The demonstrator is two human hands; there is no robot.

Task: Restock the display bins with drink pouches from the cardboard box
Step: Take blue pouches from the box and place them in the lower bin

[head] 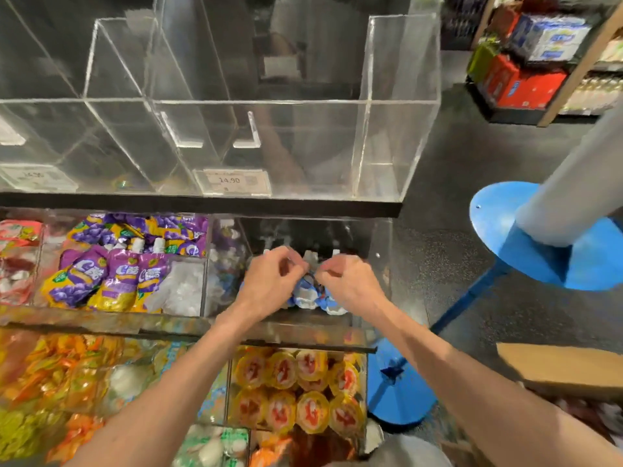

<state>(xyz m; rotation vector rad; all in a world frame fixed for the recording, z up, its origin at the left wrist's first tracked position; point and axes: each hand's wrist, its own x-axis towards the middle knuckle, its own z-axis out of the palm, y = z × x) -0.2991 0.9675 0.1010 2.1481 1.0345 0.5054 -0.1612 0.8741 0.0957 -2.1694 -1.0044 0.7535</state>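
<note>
Restocking looks partly done: the left hand (269,281) and right hand (347,281), fingers curled, both pinch blue-and-white drink pouches (305,296) low in the sparsely filled middle-row bin (374,241), while the upper bins (397,146) look unfilled and the cardboard box (559,365) sits nearby at right.

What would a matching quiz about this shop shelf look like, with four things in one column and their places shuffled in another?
Things:
1 purple pouches
2 blue-and-white pouches
3 yellow round cups
4 cardboard box

Places:
A lowest bin, nearest the person
B off to the right of the shelving
C gripped by the left hand and the right hand
D middle tier, left of the hands

Pairs: 1-D, 2-C, 3-A, 4-B
</note>
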